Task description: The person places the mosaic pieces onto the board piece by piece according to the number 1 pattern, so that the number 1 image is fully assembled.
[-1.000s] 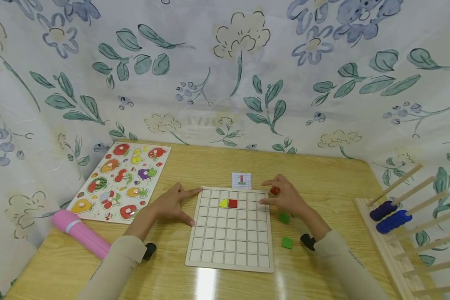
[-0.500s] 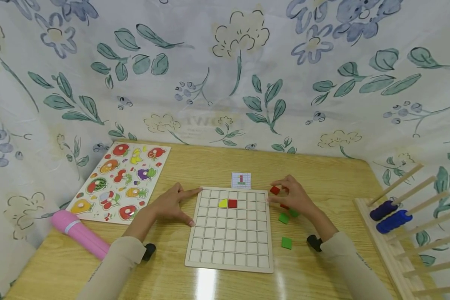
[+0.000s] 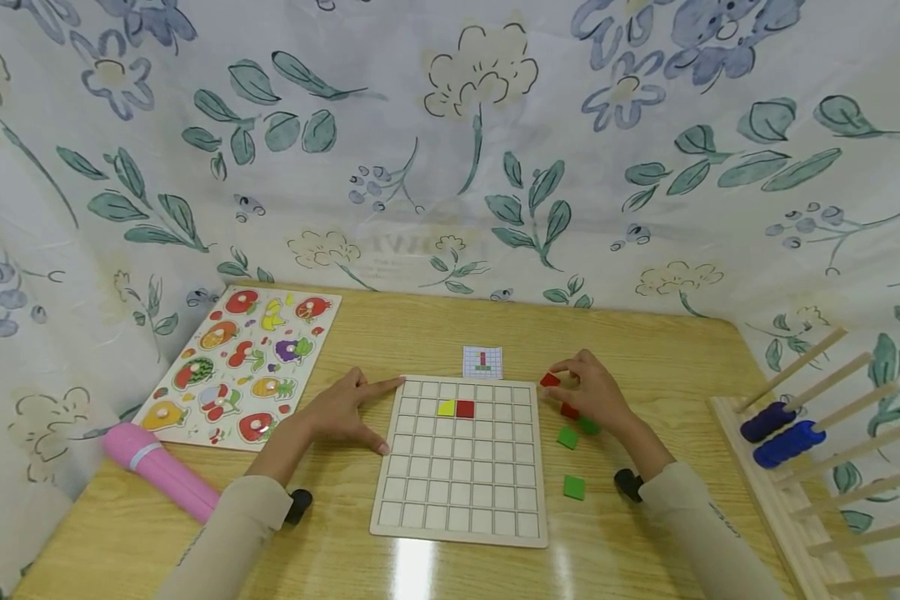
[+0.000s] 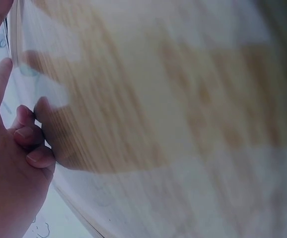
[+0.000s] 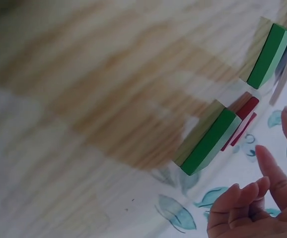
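My left hand [image 3: 341,410] rests beside a wooden grid board [image 3: 459,471], index fingertip at its far left corner and thumb at its left edge. On the board, a yellow curved-edge tile [image 3: 447,407] and a red square tile [image 3: 465,409] sit side by side. My right hand [image 3: 589,392] is right of the board, with index finger and thumb apart around a loose red tile [image 3: 550,379]. A second red tile [image 3: 569,410] shows under the hand, near green tiles [image 3: 567,437]. In the right wrist view, nothing is pinched between the right hand's fingers [image 5: 270,171].
A small pattern card [image 3: 483,362] lies behind the board. At the left are a fruit puzzle board [image 3: 232,367] and a pink stick-like object [image 3: 167,475]. A wooden peg rack [image 3: 765,492] with blue beads stands at the right. Another green tile [image 3: 573,487] lies nearer.
My right hand has moved right, off the board's edge, uncovering a second red tile. The farther red tile has stayed in about the same place. The left hand has kept still.
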Demonstrator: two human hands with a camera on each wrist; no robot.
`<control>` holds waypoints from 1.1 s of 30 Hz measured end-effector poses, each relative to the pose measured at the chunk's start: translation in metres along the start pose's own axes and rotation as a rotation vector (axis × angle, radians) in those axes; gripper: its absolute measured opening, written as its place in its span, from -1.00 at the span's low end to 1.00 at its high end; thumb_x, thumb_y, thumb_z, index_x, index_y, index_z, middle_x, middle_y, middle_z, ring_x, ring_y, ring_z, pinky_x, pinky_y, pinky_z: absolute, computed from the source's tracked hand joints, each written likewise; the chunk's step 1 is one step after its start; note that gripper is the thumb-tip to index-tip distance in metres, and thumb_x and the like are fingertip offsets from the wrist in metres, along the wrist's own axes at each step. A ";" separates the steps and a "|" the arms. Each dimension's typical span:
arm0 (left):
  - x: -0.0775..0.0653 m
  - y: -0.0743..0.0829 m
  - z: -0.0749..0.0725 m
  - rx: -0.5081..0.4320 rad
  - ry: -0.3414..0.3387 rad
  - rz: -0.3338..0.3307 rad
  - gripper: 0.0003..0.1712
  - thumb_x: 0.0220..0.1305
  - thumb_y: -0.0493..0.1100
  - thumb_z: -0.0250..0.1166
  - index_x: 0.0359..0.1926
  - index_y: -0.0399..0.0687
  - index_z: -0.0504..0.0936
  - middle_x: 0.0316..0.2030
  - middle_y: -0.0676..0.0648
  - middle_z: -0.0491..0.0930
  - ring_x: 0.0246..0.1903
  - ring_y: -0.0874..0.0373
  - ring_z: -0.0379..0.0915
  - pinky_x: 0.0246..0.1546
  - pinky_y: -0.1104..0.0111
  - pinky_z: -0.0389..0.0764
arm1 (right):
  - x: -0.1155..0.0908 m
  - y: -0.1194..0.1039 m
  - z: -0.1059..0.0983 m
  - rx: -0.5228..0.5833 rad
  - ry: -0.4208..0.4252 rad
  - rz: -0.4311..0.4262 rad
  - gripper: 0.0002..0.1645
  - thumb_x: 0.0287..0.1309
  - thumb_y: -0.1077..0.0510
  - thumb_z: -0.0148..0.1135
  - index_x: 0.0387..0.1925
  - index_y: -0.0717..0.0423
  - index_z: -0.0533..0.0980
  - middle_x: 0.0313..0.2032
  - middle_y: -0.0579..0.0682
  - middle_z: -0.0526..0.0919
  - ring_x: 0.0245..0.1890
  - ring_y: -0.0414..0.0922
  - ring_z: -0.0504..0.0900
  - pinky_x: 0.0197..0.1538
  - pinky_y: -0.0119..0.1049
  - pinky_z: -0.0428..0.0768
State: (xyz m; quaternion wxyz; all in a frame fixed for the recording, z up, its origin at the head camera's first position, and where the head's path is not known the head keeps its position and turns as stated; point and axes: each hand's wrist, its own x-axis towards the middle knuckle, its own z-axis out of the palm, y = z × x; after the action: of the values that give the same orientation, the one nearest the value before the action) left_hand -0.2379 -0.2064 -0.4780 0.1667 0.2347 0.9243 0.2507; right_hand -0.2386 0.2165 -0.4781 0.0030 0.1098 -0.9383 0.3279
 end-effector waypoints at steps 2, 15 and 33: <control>0.000 0.000 0.001 0.001 0.000 0.001 0.28 -0.32 0.36 0.61 0.49 0.27 0.26 -0.28 -0.06 0.10 -0.31 0.09 0.08 -0.31 0.28 0.20 | 0.001 0.000 0.000 -0.017 0.001 -0.002 -0.48 0.07 0.04 0.50 -0.01 0.29 0.63 -0.31 0.08 0.36 -0.33 -0.07 0.28 -0.31 -0.24 0.30; 0.000 -0.001 0.002 0.005 0.001 0.005 0.27 -0.31 0.37 0.60 0.49 0.28 0.27 -0.28 -0.05 0.08 -0.33 0.10 0.07 -0.31 0.28 0.19 | 0.002 -0.001 0.002 -0.117 -0.016 0.049 -0.50 0.12 -0.02 0.46 -0.06 0.28 0.64 -0.29 0.12 0.41 -0.35 -0.04 0.35 -0.36 -0.25 0.34; 0.001 0.000 0.000 0.013 -0.010 -0.004 0.27 -0.30 0.37 0.60 0.49 0.28 0.26 -0.28 -0.05 0.09 -0.32 0.10 0.07 -0.32 0.29 0.19 | 0.007 -0.002 0.004 -0.175 -0.012 0.093 -0.57 0.14 0.01 0.44 -0.14 0.31 0.66 -0.32 0.11 0.42 -0.37 -0.06 0.39 -0.36 -0.26 0.40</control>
State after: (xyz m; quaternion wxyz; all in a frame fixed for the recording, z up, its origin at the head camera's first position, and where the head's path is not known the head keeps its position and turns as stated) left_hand -0.2390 -0.2060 -0.4781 0.1701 0.2353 0.9255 0.2433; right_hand -0.2448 0.2114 -0.4793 -0.0083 0.0673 -0.9675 0.2436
